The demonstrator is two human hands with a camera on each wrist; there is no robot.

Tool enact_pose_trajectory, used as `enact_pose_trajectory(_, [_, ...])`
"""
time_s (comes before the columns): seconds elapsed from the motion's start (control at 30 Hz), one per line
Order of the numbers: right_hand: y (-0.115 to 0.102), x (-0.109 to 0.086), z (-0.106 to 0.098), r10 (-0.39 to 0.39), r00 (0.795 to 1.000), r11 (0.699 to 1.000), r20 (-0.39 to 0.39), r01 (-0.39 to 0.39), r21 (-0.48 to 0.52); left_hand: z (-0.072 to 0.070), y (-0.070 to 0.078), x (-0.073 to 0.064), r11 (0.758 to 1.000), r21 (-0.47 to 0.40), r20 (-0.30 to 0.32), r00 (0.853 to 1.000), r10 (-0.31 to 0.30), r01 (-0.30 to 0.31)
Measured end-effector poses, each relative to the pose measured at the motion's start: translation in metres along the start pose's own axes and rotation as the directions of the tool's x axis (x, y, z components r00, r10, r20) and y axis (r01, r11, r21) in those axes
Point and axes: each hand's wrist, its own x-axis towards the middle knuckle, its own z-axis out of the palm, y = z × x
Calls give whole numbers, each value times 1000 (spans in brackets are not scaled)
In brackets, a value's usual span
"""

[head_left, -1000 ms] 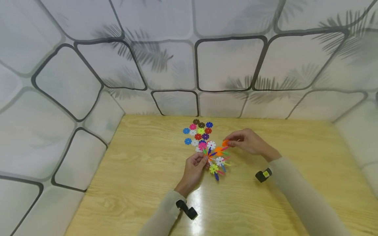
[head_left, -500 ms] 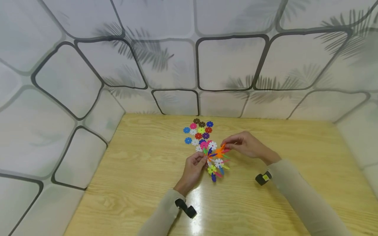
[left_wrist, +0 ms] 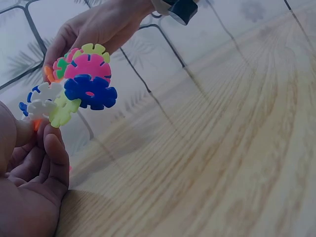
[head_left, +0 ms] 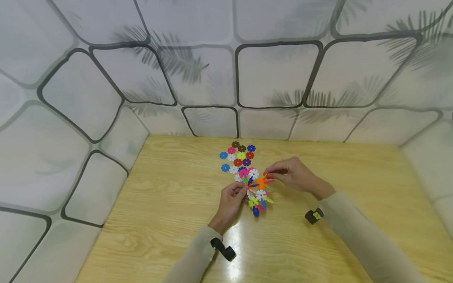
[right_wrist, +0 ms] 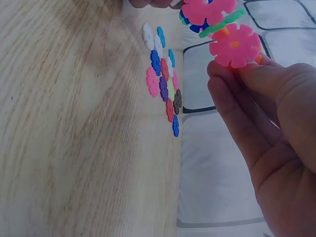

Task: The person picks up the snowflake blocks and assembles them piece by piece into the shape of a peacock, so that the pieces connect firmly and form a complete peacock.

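A cluster of interlocking plastic flower discs [head_left: 260, 194] in several colours is held above the table between both hands. My left hand [head_left: 229, 203] pinches it at its left side, thumb against fingers, near an orange disc. From the upper right, my right hand [head_left: 293, 173] pinches an orange disc [head_left: 262, 182] at the cluster's edge; whether it is slotted in fully I cannot tell. In the left wrist view a blue disc [left_wrist: 101, 89] faces the camera below a pink one. The right wrist view has a pink disc [right_wrist: 234, 45] just beyond the right fingertips.
Loose flower discs [head_left: 241, 155] lie flat on the wooden table [head_left: 170, 204] behind the cluster, including brown, red, blue, white, pink and purple ones. A patterned wall covering [head_left: 209, 122] meets the table's back edge. Each wrist wears a black camera band [head_left: 223, 249].
The right hand has brought its orange disc slightly left and down against the cluster's orange part. The cluster has tilted a little; the left hand has stayed nearly still.
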Motion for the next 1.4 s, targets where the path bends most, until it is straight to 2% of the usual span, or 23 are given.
enact_pose_trajectory(0.2, [-3,-2,3,-68,998,997,-17,68,-33,-2,-4,0,1000,18,-9,1000,6,-6])
enact_pose_trajectory(0.33, [-4,-2,4,-103,995,995,-20,102,-7,-1,-4,1,1000,18,-14,1000,10,-10])
enact_pose_trajectory(0.5, [-7,-4,2,-96,995,995,-27,96,0,2,-3,-1,1000,-9,6,1000,18,-18])
enact_pose_trajectory(0.6, [-6,0,1,-62,997,998,-45,63,27,2,-4,-1,999,-35,9,999,35,-35])
enact_pose_trajectory(0.73, [13,15,10,29,997,998,-65,-26,56,-2,-6,-2,994,-87,-36,997,67,-70])
enact_pose_trajectory(0.83, [32,27,23,101,994,994,-27,-103,-40,-6,-5,-5,988,-121,-77,994,82,-91])
enact_pose_trajectory(0.93, [45,37,37,156,987,971,37,-147,-188,-10,0,-12,987,-129,-106,991,85,-99])
enact_pose_trajectory(1.0, [46,42,45,186,981,951,61,-164,-262,-13,3,-16,987,-125,-121,989,82,-98])
enact_pose_trajectory(1.1, [39,46,52,219,974,930,53,-192,-312,-14,7,-22,990,-111,-126,989,74,-88])
enact_pose_trajectory(1.3, [20,45,54,213,976,928,42,-189,-321,-16,7,-23,992,-89,-125,989,81,-92])
enact_pose_trajectory(1.4, [15,39,51,252,967,932,41,-231,-278,-16,6,-22,993,-76,-113,990,83,-92])
